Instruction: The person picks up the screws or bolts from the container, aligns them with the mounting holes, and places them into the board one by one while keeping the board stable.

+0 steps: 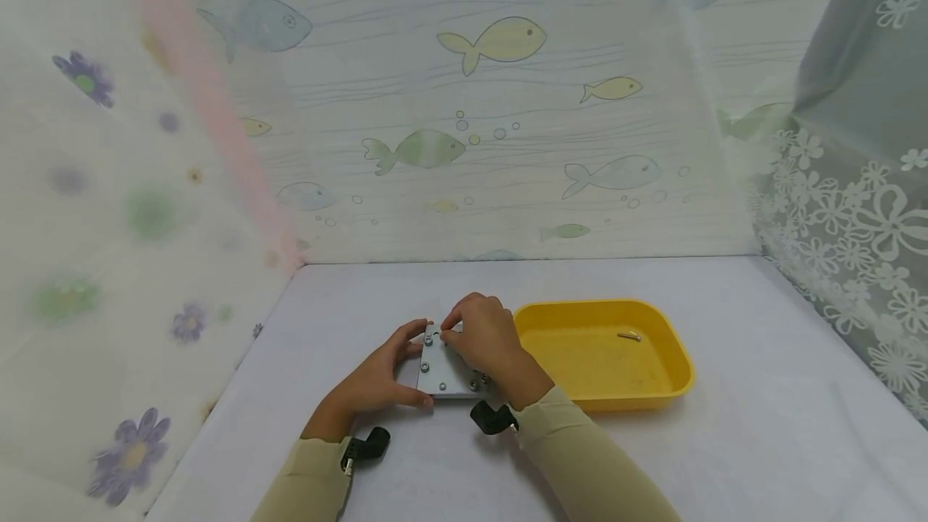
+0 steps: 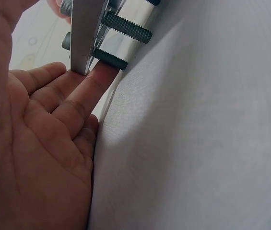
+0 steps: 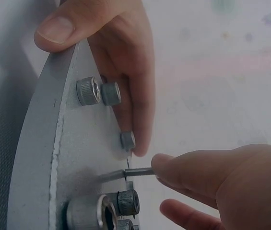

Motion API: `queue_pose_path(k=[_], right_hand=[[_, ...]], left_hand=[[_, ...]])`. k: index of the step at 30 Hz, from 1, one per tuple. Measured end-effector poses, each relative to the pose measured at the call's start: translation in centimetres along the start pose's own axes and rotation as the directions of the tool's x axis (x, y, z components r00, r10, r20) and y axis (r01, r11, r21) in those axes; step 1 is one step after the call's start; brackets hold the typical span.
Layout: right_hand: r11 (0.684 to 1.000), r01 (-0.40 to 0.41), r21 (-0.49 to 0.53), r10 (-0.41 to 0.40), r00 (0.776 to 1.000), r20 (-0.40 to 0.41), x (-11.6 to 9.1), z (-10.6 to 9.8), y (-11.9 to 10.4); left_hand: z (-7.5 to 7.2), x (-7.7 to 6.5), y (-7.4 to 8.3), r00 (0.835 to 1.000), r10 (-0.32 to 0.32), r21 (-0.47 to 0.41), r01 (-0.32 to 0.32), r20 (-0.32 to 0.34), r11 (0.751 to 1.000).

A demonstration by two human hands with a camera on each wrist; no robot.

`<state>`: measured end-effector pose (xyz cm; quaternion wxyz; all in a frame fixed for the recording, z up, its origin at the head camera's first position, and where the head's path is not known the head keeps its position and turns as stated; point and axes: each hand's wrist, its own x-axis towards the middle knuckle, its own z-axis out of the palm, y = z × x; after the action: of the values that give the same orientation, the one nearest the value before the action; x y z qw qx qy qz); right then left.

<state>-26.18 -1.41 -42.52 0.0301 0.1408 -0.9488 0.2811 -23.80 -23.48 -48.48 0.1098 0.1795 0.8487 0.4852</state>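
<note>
A pale metal plate (image 1: 455, 373) carries several socket-head screws (image 3: 88, 91) along its edges. My left hand (image 1: 379, 375) grips it from the left, thumb at the near edge and fingers at the far side. In the left wrist view, dark threaded screw ends (image 2: 125, 27) stick out from the plate's underside, and one fingertip lies against one of them. Above the plate's far part, my right hand (image 1: 491, 338) pinches a slim metal pin (image 3: 141, 171) between thumb and fingers. The pin's tip meets the plate face; its other end is hidden in the fingers.
Just right of the plate stands a yellow tray (image 1: 605, 404), with small metal pins (image 1: 629, 336) inside it. The right forearm passes close to the tray's left side. A white cloth covers the table (image 1: 761, 441), and printed curtains (image 1: 507, 184) hang behind and beside it.
</note>
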Motion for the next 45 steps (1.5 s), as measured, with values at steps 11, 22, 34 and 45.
queue_pose_path(k=[11, 22, 34, 45], right_hand=[[0.999, 0.038, 0.022, -0.039, 0.999, 0.032, -0.16, -0.18, -0.17], [0.999, -0.038, -0.004, 0.038, 0.999, 0.014, -0.12, -0.17, -0.10], [0.999, -0.049, -0.001, 0.049, 0.999, 0.007, -0.10, -0.35, -0.18], [0.999, -0.044, 0.014, 0.043, 0.999, 0.033, -0.23, -0.26, -0.32]], left_hand=[[0.00, 0.00, 0.00, 1.000, 0.002, -0.007, -0.002, 0.004, 1.000], [0.04, -0.06, 0.24, 1.000, 0.004, -0.006, -0.004, 0.002, 1.000], [0.01, -0.04, 0.43, 1.000, -0.007, 0.002, 0.007, -0.002, 1.000], [0.00, -0.02, 0.30, 1.000, -0.004, -0.005, 0.004, 0.004, 1.000]])
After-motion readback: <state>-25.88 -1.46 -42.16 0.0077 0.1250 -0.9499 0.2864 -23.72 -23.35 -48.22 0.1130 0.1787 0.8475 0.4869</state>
